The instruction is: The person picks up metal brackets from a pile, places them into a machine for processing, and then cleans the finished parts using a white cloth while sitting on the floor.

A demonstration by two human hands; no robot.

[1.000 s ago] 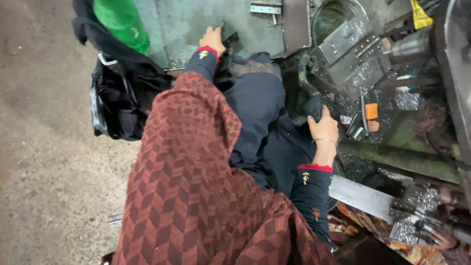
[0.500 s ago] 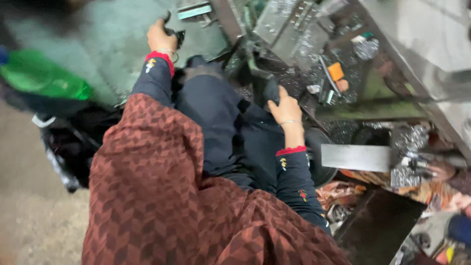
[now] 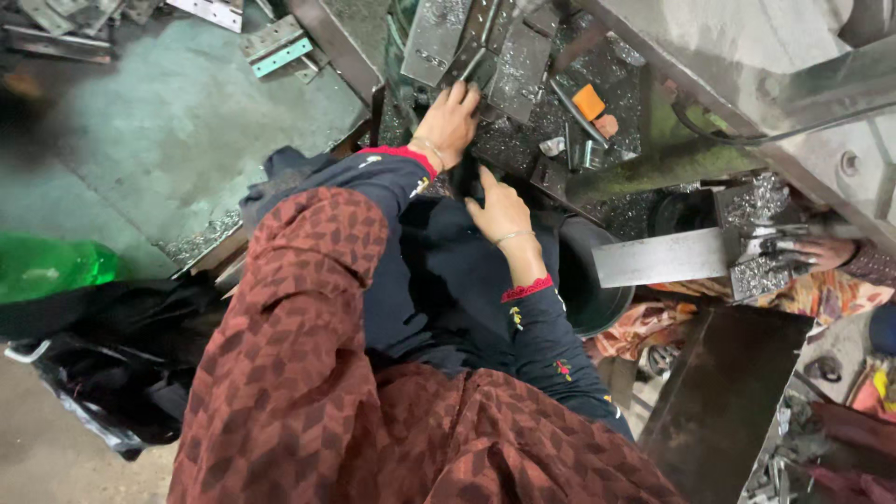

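The left hand (image 3: 451,121) is closing its grip on a grey metal plate (image 3: 485,70) among shavings, none lifted yet, while the right hand (image 3: 499,207) is resting released on the lap

Two hands (image 3: 450,121) — one green bottle (image 3: 51,269).

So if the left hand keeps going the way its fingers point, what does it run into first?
The left hand points up the frame, its fingers already at the flat grey metal plates on the shaving-strewn bench. Those plates would likely come first, though depth is hard to judge and actual contact is unclear.
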